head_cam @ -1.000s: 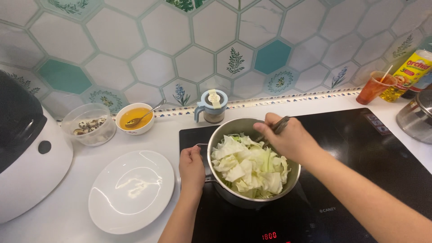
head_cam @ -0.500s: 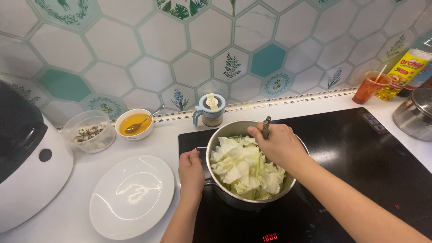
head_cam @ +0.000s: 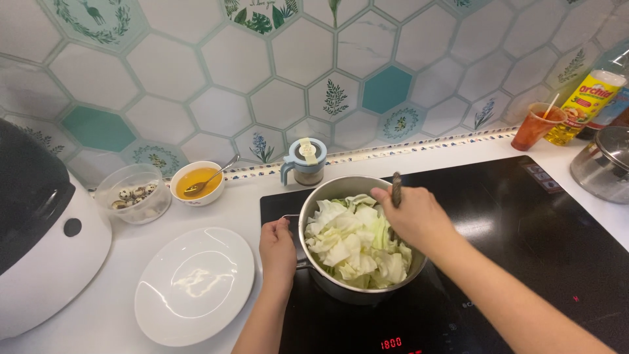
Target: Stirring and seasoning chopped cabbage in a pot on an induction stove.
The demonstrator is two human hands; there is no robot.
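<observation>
A steel pot [head_cam: 327,278] full of pale green cabbage pieces [head_cam: 350,242] stands on a black induction hob [head_cam: 524,229]. My left hand [head_cam: 278,249] grips the pot's short handle at its left side. My right hand [head_cam: 413,216] is over the pot's right half, closed on a dark-handled utensil [head_cam: 396,190] whose handle sticks up; its lower end is buried in the cabbage.
An empty white plate [head_cam: 194,285] lies left of the hob. Behind it stand a bowl of orange liquid with a spoon [head_cam: 197,183], a clear tub of small speckled eggs [head_cam: 134,193] and a small lidded jug [head_cam: 304,160]. A white appliance [head_cam: 39,242] sits at left. A red cup [head_cam: 536,126], bottle [head_cam: 585,105] and lidded steel pot [head_cam: 606,164] are at right.
My right hand has moved leftward over the pot with the utensil, whose handle now stands more upright. My left hand stays on the pot's handle.
</observation>
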